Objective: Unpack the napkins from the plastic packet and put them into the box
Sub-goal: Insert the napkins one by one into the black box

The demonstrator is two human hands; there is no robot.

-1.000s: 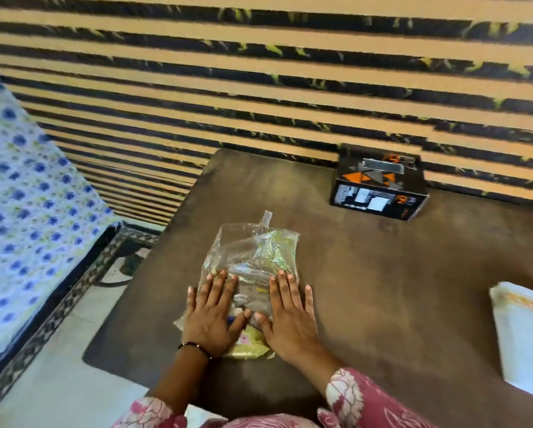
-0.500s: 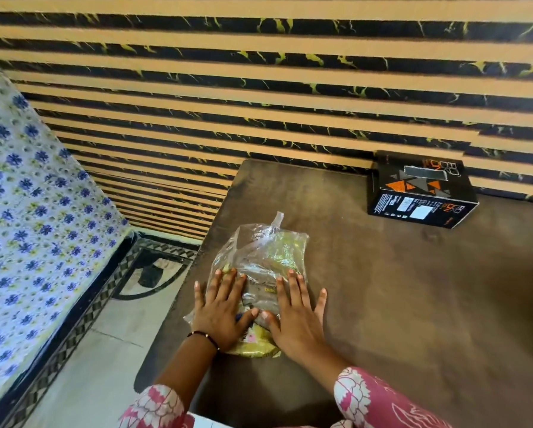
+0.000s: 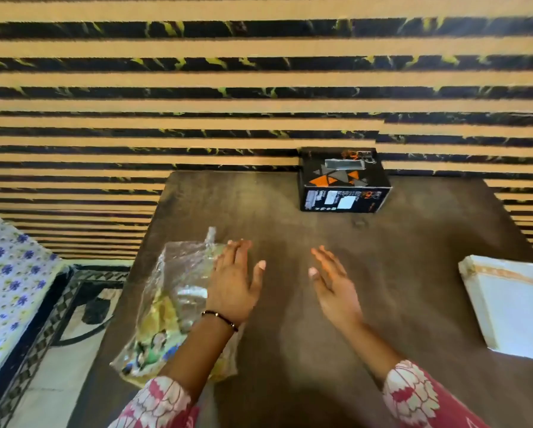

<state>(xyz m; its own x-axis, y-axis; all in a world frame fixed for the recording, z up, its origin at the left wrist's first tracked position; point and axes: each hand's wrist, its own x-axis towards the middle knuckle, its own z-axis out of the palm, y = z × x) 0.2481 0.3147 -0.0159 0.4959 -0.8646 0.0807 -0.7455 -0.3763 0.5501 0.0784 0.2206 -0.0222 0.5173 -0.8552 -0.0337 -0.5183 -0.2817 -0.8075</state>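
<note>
Stripes of tan and black run across the wall [image 3: 197, 78] behind a dark brown counter [image 3: 398, 288]. On the left part of the counter lies the clear plastic packet [image 3: 172, 291], crinkly and shiny, with yellow and green print at its near end and a little twisted tip at its far end. The left hand [image 3: 232, 285] is flat and open, fingers spread, over the right edge of the packet; it grips nothing. A thin dark bracelet [image 3: 220, 319] sits on that wrist. The right hand [image 3: 336, 285] is open too, fingers apart, held over bare counter, well apart from the packet and holding nothing. Both arms wear pink and white flowered sleeves [image 3: 413, 393]. At the far edge of the counter, against the wall, stands the black box [image 3: 342, 183] with orange triangles on top. By the right edge of the counter lies a stack of white napkins [image 3: 512, 307] with a faint orange border. On the left is a bed [image 3: 8, 279] with a white sheet dotted with blue flowers.
</note>
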